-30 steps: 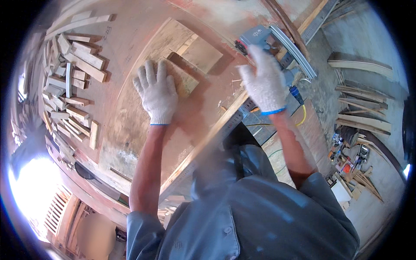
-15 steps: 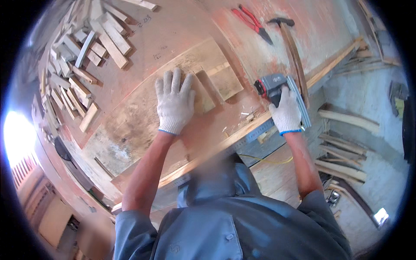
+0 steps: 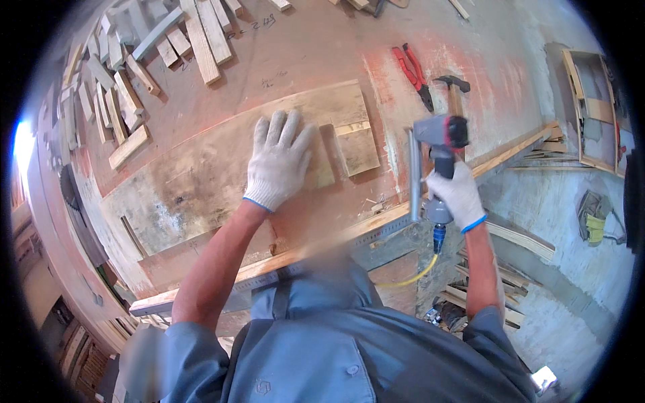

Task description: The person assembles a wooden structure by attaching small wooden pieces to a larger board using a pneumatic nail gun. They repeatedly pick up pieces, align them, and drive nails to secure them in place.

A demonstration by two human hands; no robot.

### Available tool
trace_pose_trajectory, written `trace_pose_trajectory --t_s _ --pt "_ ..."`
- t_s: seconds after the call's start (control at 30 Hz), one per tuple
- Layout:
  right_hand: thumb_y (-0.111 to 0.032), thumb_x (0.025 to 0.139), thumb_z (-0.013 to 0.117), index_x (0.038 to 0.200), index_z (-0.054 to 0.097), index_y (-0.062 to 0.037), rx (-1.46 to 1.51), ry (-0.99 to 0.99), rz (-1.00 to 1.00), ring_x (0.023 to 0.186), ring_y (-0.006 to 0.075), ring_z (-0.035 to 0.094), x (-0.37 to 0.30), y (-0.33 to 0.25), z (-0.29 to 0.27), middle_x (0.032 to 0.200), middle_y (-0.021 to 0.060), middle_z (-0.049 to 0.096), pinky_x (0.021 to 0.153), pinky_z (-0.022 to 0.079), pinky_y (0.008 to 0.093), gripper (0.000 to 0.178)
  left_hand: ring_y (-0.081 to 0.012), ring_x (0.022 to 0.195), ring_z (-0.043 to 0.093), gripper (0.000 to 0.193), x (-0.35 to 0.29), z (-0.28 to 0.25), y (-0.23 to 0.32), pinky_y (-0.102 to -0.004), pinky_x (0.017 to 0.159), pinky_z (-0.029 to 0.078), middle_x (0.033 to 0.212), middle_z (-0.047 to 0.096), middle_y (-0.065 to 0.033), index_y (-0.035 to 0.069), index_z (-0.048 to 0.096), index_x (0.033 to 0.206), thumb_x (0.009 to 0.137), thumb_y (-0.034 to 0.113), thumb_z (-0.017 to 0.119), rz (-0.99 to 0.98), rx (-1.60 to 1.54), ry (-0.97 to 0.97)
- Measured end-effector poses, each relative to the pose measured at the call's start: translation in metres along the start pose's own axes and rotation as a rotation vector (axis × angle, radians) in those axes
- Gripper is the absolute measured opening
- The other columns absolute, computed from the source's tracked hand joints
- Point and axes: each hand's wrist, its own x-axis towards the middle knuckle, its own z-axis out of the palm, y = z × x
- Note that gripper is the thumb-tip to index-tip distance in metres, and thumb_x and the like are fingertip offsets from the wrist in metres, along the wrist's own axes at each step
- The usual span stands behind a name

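Observation:
My left hand (image 3: pixel 277 161), in a white knit glove with a blue cuff, lies flat with fingers stretched over a stained, curved wooden board (image 3: pixel 208 154). By its fingertips, a short wooden piece (image 3: pixel 358 149) rests at the board's right end. My right hand (image 3: pixel 460 196), gloved the same way, is wrapped round the handle of a grey and black air nail gun (image 3: pixel 431 131) with a red-trimmed end. The gun is held up above the table's front edge, its long metal magazine to the left. A yellow air hose (image 3: pixel 422 274) joins its handle at a blue fitting.
Red-handled pliers (image 3: pixel 412 75) and a hammer (image 3: pixel 455 101) lie on the table beyond the gun. Many loose wood strips (image 3: pixel 129 148) are heaped at the far left. A wooden strip and a ruler (image 3: pixel 383 232) run along the front edge. More wood lies below, at right.
My right hand has raised the nail gun and turned it, so its magazine now lies left and its red-trimmed end right. My left hand stays on the board. The view has shifted.

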Motion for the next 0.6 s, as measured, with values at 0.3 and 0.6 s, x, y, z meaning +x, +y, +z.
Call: trace_pose_trajectory --t_s 0.3,0.6 --pt "-0.021 0.089 0.072 0.099 0.068 -0.0027 -0.133 -0.156 -0.251 0.066 0.0124 0.063 0.040 -0.079 0.009 0.075 0.0026 0.066 0.063 0.053 0.0325 0.021 -0.0385 0.148 0.039 0.048 -0.004 0.008 -0.005 -0.0583 0.123 0.028 0.154 0.049 -0.0165 0.007 0.058 0.141 0.097 0.028 0.063 -0.013 -0.013 0.054" --pt "-0.019 0.087 0.073 0.094 0.069 -0.0057 -0.111 -0.182 -0.101 0.059 0.0084 0.057 0.072 -0.058 0.023 0.068 -0.0015 0.060 0.056 0.048 0.0302 0.016 -0.0384 0.147 0.041 0.049 0.002 0.006 -0.008 -0.0588 0.124 0.028 0.154 0.050 -0.0159 0.007 0.059 0.142 0.097 0.027 0.063 -0.018 -0.033 0.061"
